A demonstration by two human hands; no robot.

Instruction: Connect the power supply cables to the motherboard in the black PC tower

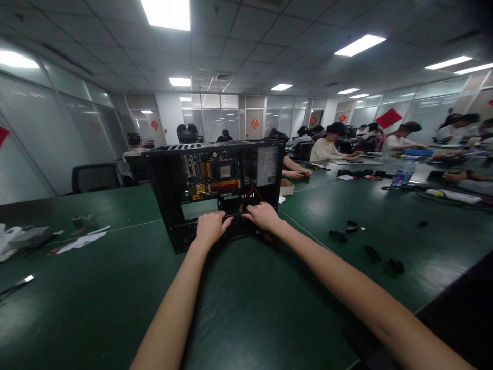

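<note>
Gripping the computer case (163, 198) by its lower bar (235, 215), left hand (211, 227) and right hand (264, 216) curl at its near side

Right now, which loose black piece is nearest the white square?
The black piece directly left of the white square; the other black pieces lie farther off.

You're in an office-like room set up as a workshop: glass partitions (208, 115) and ceiling light panels (167, 13) surround you. People sit along long green tables (239, 288) strewn with small parts, and an open computer case (211, 190) stands before you.
</note>
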